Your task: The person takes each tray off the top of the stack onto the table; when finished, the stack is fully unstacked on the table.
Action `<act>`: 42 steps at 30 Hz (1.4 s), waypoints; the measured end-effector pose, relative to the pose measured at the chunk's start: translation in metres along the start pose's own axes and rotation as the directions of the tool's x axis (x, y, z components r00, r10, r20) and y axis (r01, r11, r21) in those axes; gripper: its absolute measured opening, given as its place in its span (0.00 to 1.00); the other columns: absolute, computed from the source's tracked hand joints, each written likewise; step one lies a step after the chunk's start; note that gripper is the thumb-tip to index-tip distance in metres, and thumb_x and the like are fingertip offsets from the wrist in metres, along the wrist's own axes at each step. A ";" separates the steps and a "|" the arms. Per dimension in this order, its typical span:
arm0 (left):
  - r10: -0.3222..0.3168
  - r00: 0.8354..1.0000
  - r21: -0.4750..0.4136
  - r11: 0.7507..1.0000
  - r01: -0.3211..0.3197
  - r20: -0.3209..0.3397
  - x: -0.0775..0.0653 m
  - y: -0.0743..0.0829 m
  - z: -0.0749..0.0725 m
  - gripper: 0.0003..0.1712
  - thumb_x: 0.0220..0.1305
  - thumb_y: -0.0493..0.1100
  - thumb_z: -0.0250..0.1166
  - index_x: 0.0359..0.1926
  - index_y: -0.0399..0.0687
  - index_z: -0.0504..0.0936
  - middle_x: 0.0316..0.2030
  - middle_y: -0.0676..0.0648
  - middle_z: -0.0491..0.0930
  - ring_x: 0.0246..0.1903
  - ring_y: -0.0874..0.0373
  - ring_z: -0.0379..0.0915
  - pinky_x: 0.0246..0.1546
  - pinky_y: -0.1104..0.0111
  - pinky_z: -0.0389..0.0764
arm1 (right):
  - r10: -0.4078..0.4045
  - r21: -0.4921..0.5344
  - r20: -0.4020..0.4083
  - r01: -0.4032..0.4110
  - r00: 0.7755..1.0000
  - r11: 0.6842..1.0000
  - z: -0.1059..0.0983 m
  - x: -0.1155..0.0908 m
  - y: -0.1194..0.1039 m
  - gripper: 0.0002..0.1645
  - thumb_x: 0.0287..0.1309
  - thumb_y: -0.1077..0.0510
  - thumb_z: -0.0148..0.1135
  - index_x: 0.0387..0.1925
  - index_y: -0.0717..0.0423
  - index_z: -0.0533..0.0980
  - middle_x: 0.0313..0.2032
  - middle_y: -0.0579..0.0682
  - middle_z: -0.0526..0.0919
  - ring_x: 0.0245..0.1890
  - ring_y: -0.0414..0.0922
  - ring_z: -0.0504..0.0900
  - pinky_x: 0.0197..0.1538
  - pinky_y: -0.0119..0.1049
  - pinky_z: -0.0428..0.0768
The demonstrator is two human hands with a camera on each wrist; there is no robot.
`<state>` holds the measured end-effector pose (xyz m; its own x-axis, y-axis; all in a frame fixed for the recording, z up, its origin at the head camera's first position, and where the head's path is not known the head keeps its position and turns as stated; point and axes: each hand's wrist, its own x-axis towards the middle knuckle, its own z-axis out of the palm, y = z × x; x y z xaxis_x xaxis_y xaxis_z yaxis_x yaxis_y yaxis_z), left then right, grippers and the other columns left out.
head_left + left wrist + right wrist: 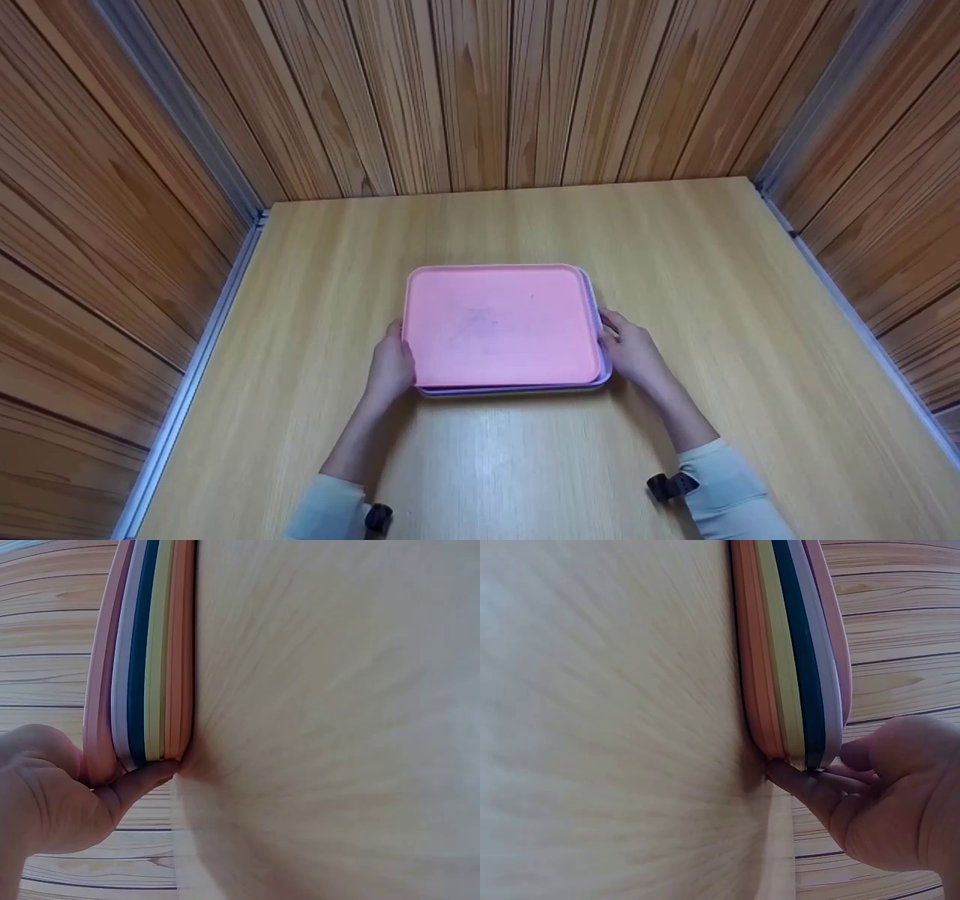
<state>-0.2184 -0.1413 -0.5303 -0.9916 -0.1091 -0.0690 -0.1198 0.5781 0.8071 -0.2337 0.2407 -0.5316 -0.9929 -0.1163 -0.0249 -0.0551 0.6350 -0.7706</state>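
- We are looking down at a stack of rectangular plastic trays (802, 652), which is lying near the middle of a pale wooden table (487, 465), between a person's two hands.
- On top, a pink tray (502, 326) is facing us, showing faint dark smudges. Beneath it, the wrist views are showing a lavender tray (122, 675), a dark teal tray (137, 690), a yellow tray (154, 690) and, lowest, an orange layer (178, 690). We are not managing to tell whether that last one is a single tray.
- The left hand (390, 365) is gripping the left end, its thumb lying by the pink rim and its fingers (146, 778) reaching down the side toward the orange layer.
- The right hand (632, 352) is holding the opposite end, its thumb by the lavender rim and its fingers spanning the lower layers.
- We are judging the piling as done: every visible layer is sitting in one stack.
- Lining up is seeming unfinished: the pink tray is sitting a little leftward, leaving lavender showing along its right and near edges.
- The stack is apparently resting on the table, not hanging in the air.
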 end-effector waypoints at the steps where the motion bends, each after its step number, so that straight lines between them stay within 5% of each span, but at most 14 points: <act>1: 0.000 1.000 -0.015 1.000 -0.001 -0.006 0.000 -0.001 -0.001 0.27 0.77 0.31 0.41 0.73 0.29 0.59 0.67 0.29 0.68 0.67 0.38 0.64 0.68 0.50 0.66 | 0.000 0.006 0.001 0.000 1.000 1.000 0.000 0.000 0.000 0.31 0.73 0.64 0.52 0.72 0.71 0.61 0.66 0.70 0.70 0.62 0.64 0.74 0.66 0.54 0.71; 7: -0.070 0.997 -0.168 0.984 0.066 -0.021 0.001 -0.005 -0.010 0.28 0.77 0.31 0.45 0.74 0.32 0.61 0.67 0.30 0.68 0.67 0.38 0.65 0.67 0.50 0.68 | 0.032 0.008 0.025 -0.032 0.999 0.999 -0.001 0.001 -0.002 0.34 0.70 0.65 0.55 0.73 0.69 0.60 0.67 0.70 0.68 0.60 0.65 0.76 0.62 0.53 0.75; 13: -0.233 0.971 -0.393 0.888 0.237 0.058 0.001 -0.005 -0.019 0.29 0.79 0.35 0.45 0.78 0.41 0.57 0.70 0.36 0.68 0.67 0.45 0.67 0.64 0.57 0.73 | 0.054 -0.006 0.036 -0.054 0.998 0.999 -0.001 0.002 -0.004 0.34 0.71 0.65 0.54 0.74 0.68 0.59 0.68 0.69 0.68 0.62 0.64 0.75 0.63 0.53 0.74; 24: -0.285 0.951 -0.521 0.797 0.306 0.123 -0.004 -0.001 -0.026 0.36 0.73 0.25 0.46 0.79 0.45 0.56 0.70 0.38 0.67 0.65 0.48 0.70 0.60 0.61 0.77 | 0.045 -0.015 0.021 -0.044 0.999 0.999 -0.003 0.001 -0.003 0.34 0.70 0.66 0.54 0.74 0.69 0.60 0.67 0.70 0.68 0.61 0.65 0.75 0.63 0.54 0.73; 37: -0.334 0.939 -0.585 0.747 0.314 0.077 -0.004 -0.015 -0.041 0.32 0.75 0.26 0.45 0.76 0.43 0.62 0.67 0.36 0.71 0.62 0.46 0.73 0.55 0.63 0.80 | 0.076 -0.012 0.049 -0.076 0.996 0.997 0.000 0.002 -0.002 0.34 0.72 0.64 0.53 0.75 0.67 0.58 0.69 0.69 0.67 0.63 0.65 0.73 0.64 0.54 0.73; 42: -0.330 0.941 -0.574 0.757 0.311 0.076 -0.003 -0.022 -0.052 0.31 0.75 0.27 0.45 0.76 0.42 0.61 0.69 0.35 0.68 0.65 0.45 0.71 0.56 0.62 0.79 | 0.094 -0.015 0.059 -0.094 0.994 0.996 -0.001 0.002 -0.003 0.34 0.73 0.63 0.53 0.75 0.66 0.57 0.70 0.68 0.66 0.65 0.65 0.71 0.65 0.54 0.72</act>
<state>-0.2103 -0.1958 -0.5172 -0.8974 -0.2320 -0.3753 -0.3717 -0.0608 0.9264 -0.2355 0.2391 -0.5291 -0.9857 -0.1006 -0.1348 0.0365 0.6543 -0.7554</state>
